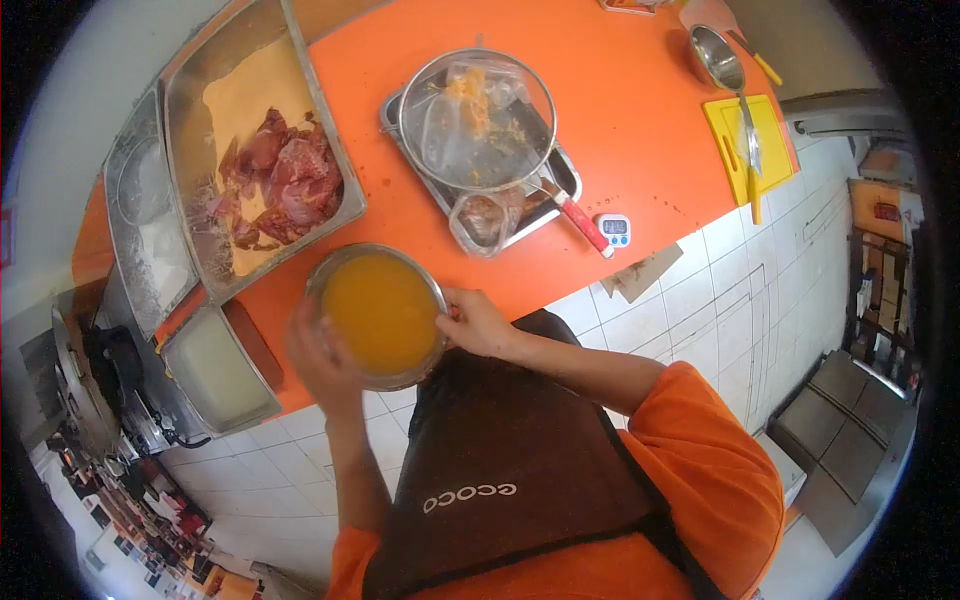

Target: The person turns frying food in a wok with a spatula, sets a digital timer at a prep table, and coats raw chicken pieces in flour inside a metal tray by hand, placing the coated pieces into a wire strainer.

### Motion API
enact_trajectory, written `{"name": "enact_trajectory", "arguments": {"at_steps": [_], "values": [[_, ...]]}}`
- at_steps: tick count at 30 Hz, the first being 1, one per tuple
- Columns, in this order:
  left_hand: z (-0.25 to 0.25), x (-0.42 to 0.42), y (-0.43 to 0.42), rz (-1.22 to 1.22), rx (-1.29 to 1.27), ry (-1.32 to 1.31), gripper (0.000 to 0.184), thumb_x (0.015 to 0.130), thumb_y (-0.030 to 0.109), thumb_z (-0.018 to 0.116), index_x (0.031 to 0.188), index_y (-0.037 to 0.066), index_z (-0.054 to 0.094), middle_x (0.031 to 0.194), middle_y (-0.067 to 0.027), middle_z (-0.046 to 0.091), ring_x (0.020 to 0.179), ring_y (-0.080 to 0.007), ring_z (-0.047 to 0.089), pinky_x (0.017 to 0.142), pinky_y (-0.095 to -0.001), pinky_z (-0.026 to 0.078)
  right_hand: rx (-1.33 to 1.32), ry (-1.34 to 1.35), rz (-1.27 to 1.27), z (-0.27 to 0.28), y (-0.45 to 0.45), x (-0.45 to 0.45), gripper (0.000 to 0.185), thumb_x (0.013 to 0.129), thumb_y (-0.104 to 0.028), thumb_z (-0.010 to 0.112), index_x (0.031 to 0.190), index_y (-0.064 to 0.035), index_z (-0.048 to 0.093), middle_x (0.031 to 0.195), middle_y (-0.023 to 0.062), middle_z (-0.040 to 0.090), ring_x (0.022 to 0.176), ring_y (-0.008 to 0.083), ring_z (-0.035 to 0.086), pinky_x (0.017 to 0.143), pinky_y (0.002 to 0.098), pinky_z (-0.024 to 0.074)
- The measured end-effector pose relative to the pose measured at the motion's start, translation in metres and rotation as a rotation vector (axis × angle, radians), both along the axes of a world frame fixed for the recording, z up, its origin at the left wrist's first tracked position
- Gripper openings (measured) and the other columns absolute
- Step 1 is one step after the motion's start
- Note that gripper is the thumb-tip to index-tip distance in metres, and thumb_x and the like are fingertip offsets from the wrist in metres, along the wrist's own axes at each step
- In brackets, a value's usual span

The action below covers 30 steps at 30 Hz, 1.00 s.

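A round metal bowl (436,350) of yellow-orange liquid (380,310) is at the near edge of the orange table. My right hand (475,322) grips its right rim, thumb and fingers closed on the edge. Smeared by motion, my left hand (325,355) is at the bowl's left side; whether its fingers grip the rim I cannot tell. Beyond the bowl, a wide sieve (500,165) with a red handle (583,225) lies over a metal tray (565,185). Orange pulp (470,100) and clear plastic (450,140) show within the sieve's ring.
Left of the bowl, a deep metal pan (345,200) contains raw meat (285,175) and orange powder. A pale-liquid container (220,370) stands nearer. On the right are a timer (613,230), a yellow cutting board (770,150) with a knife (750,140), and a metal pot (715,57).
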<state>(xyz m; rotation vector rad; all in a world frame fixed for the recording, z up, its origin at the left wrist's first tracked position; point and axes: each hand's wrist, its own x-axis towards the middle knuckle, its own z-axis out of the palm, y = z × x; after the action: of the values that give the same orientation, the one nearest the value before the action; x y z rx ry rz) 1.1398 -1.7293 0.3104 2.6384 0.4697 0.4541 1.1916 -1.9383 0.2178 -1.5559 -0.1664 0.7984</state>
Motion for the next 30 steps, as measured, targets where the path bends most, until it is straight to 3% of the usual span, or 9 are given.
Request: {"name": "enact_trajectory", "arguments": {"at_steps": [3,9,12,15,18,21,24,27,30], "values": [[-0.009,0.058,-0.053,-0.184,-0.388,0.092,0.044,0.1,0.025,0.05,0.13,-0.007,0.05,0.118,-0.0264,0.062,0.111,-0.0377,0.059,0.095,-0.0448,0.046,-0.096,-0.071,0.011,-0.003,-0.031,-0.005,0.028,0.086,-0.005,0.058,0.113,0.0023,0.063,0.076,0.0101,0.064,0.071,0.0167,0.065,0.064,0.0343,0.0525],[-0.057,0.187,-0.078,-0.192,0.01,0.716,0.053,0.097,0.034,0.055,0.118,-0.014,0.056,0.111,-0.0302,0.064,0.103,-0.0439,0.064,0.088,-0.0503,0.049,0.012,0.203,-0.158,-0.006,-0.069,-0.015,0.031,0.092,-0.003,0.054,0.123,0.0013,0.058,0.085,0.0081,0.065,0.072,0.0145,0.067,0.06,0.0294,0.0585],[-0.092,0.227,-0.061,-0.291,-0.169,0.856,0.044,0.097,0.031,0.055,0.104,-0.012,0.064,0.103,-0.0246,0.07,0.092,-0.0351,0.069,0.082,-0.0445,0.053,0.034,0.207,-0.205,-0.008,-0.078,-0.014,0.032,0.094,-0.003,0.052,0.126,0.0005,0.056,0.089,0.0086,0.066,0.073,0.0142,0.067,0.06,0.0287,0.0599],[-0.101,0.243,-0.067,-0.239,-0.626,0.774,0.037,0.096,0.025,0.053,0.095,-0.008,0.068,0.1,-0.0176,0.073,0.081,-0.0233,0.069,0.077,-0.0375,0.054,0.063,0.227,-0.281,-0.015,-0.084,-0.014,0.031,0.094,-0.003,0.052,0.125,0.0004,0.056,0.092,0.0095,0.067,0.074,0.0153,0.069,0.062,0.0292,0.0606],[-0.107,0.269,-0.083,-0.251,-0.791,0.76,0.029,0.096,0.023,0.053,0.098,-0.003,0.067,0.096,-0.0089,0.074,0.079,-0.012,0.062,0.081,-0.0292,0.05,0.066,0.179,-0.324,-0.018,-0.093,-0.005,0.03,0.094,-0.003,0.052,0.123,0.0013,0.056,0.092,0.0101,0.068,0.077,0.0166,0.069,0.064,0.0302,0.0616],[-0.102,0.292,-0.1,-0.269,-0.856,0.767,0.031,0.095,0.019,0.054,0.114,-0.003,0.063,0.105,-0.0105,0.072,0.089,-0.0135,0.06,0.087,-0.0276,0.047,0.072,0.165,-0.351,-0.027,-0.102,0.001,0.028,0.094,-0.002,0.051,0.121,0.0039,0.056,0.094,0.0112,0.067,0.079,0.0177,0.07,0.065,0.0316,0.0624],[-0.086,0.298,-0.104,-0.325,-0.806,0.53,0.04,0.095,0.018,0.056,0.13,-0.001,0.054,0.114,-0.0128,0.069,0.099,-0.0158,0.059,0.092,-0.0288,0.045,0.1,0.158,-0.402,-0.034,-0.109,0.007,0.026,0.094,-0.003,0.051,0.118,0.0064,0.056,0.095,0.0121,0.066,0.08,0.0193,0.07,0.067,0.0324,0.063],[-0.026,0.276,-0.099,-0.342,-0.716,0.176,0.042,0.096,0.02,0.058,0.131,-0.001,0.052,0.114,-0.0122,0.068,0.099,-0.0175,0.063,0.091,-0.028,0.047,0.016,0.158,-0.401,-0.024,-0.117,0.022,0.025,0.095,-0.004,0.052,0.116,0.008,0.055,0.097,0.0128,0.064,0.084,0.0221,0.07,0.071,0.0335,0.0642],[0.027,0.2,-0.089,-0.299,-0.91,0.015,0.036,0.097,0.024,0.06,0.122,-0.001,0.056,0.103,-0.0097,0.066,0.096,-0.0142,0.062,0.088,-0.0292,0.049,0.01,0.156,-0.398,-0.021,-0.125,0.035,0.026,0.095,-0.003,0.05,0.118,0.0089,0.053,0.097,0.0132,0.064,0.085,0.022,0.07,0.074,0.0344,0.0644]]}}
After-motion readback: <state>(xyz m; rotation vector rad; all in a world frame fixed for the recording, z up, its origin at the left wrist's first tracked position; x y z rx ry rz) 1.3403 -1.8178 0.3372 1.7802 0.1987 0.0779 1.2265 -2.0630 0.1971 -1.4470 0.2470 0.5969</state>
